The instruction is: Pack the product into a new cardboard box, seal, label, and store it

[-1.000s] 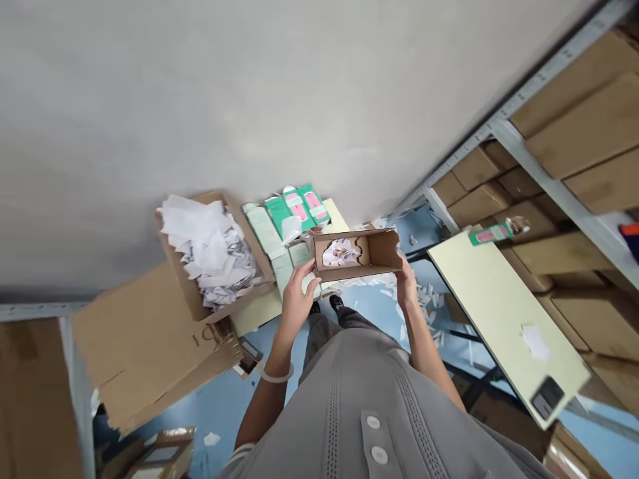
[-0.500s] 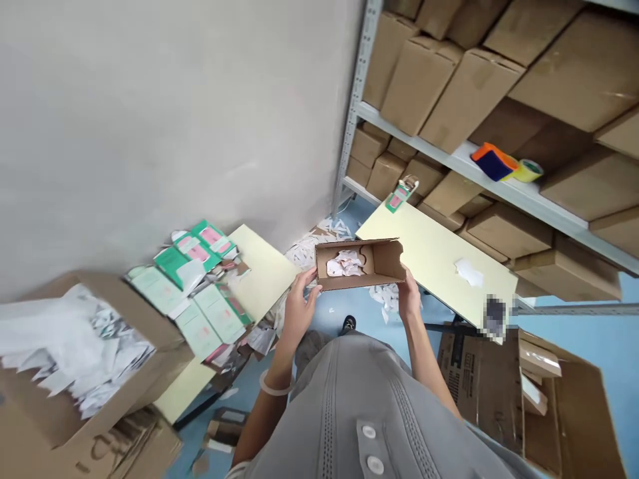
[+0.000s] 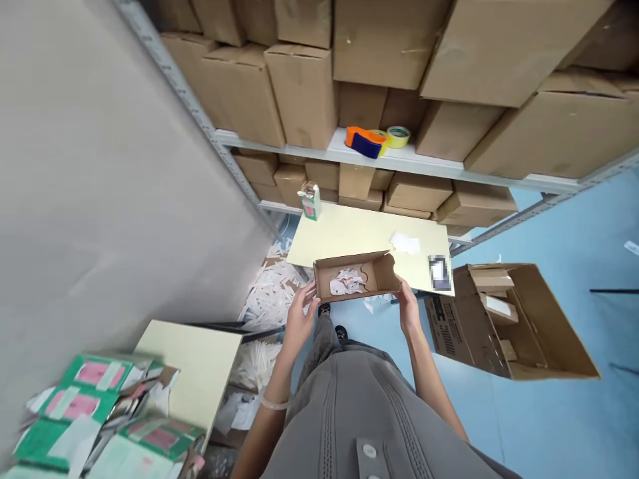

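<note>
At its opposite ends, both hands (image 3: pixel 298 320) grip an open carton (image 3: pixel 384 273), its underside hidden.

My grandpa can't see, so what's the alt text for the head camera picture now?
A person's left hand and right hand hold an open cardboard box with crumpled white paper inside. Beyond is a pale yellow table before shelves stacked with brown cartons.
</note>
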Tool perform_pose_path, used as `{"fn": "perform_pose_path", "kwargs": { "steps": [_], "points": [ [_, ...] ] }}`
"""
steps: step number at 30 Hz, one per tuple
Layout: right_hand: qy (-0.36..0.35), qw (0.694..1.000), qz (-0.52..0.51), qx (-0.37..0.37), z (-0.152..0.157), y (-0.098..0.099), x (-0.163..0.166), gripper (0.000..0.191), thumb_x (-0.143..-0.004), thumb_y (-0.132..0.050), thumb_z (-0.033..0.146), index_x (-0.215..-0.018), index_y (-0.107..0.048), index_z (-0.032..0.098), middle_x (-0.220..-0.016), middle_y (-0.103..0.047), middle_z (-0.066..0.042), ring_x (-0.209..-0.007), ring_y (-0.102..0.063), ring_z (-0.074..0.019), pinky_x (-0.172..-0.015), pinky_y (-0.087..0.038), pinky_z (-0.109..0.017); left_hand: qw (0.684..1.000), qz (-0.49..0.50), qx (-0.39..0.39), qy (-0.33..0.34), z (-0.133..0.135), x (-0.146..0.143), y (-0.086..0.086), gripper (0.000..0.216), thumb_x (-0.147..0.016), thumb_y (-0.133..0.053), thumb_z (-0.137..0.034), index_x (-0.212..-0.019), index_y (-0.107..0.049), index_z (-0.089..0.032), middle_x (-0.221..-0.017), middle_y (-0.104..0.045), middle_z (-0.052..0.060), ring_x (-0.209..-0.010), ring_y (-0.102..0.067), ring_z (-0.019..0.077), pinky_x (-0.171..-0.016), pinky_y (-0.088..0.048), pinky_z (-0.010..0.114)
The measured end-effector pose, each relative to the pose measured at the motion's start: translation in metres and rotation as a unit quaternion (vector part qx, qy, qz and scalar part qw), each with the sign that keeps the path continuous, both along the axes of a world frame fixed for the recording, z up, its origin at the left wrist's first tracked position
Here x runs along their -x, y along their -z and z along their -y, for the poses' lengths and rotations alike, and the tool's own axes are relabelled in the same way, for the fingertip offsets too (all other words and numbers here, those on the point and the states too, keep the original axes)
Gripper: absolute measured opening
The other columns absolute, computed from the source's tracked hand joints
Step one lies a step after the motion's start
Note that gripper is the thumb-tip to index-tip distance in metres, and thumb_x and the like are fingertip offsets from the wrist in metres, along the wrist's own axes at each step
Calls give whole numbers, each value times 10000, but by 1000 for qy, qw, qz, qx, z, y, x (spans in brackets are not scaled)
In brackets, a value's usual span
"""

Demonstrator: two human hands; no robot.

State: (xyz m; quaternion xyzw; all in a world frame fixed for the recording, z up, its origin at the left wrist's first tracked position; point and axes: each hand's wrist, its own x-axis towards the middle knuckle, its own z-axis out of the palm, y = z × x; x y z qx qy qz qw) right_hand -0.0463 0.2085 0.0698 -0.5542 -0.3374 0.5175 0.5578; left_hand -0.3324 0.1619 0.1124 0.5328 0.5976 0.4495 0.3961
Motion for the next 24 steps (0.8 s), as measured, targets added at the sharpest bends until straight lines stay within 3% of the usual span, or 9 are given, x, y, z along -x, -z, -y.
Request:
{"fn": "perform_pose_path", "kwargs": {
  "steps": [7, 12, 16, 20, 24],
  "points": [
    [78, 996, 5, 30, -33, 24, -32, 496, -824, -535, 595, -1168, -677, 268, -1324, -614, -33, -1224, -525, -273, -909, -442, -371, 994, -10, 7, 107, -109, -24, 21, 379, -914, -520, -400, -1245, -540, -217, -1296, -581, 128, -1144, -623, 230, -1001, -495, 418],
    [113, 993, 30, 29, -93, 17, -49, 563, -839, -481, 628, -1252, -619, 271, -1370, -576, -36, -1263, -504, -262, -915, -444, -353, 986, 2, -16, 167, -203, -45, 24, 382, -922, -505, -402, -1246, -527, -201, -1313, -564, 137, -1132, -627, 224, -994, -494, 401],
    [95, 994, 47, 36, -146, 16, -53, 621, -832, -450, 673, -1298, -577, 284, -1400, -549, -34, -1282, -493, -255, -956, -437, -361, 983, -1, -30, 182, -264, -51, 22, 385, -923, -506, -411, -1244, -531, -199, -1315, -563, 137, -1128, -627, 227, -1004, -482, 406],
    [55, 995, 61, 63, -181, 26, -47, 707, -829, -365, 748, -1373, -499, 316, -1456, -492, -15, -1333, -443, -244, -1017, -418, -394, 986, 1, 6, 167, -295, -49, 35, 405, -915, -516, -437, -1237, -539, -192, -1317, -563, 141, -1146, -611, 231, -998, -481, 406],
    [-2, 991, 52, 123, -193, 43, -36, 801, -787, -394, 797, -1429, -417, 320, -1517, -408, -44, -1375, -394, -263, -1064, -375, -453, 988, 35, 62, 137, -297, -46, 68, 520, -826, -644, -460, -1250, -524, -185, -1350, -527, 157, -1168, -596, 247, -989, -487, 413]
  ]
}}
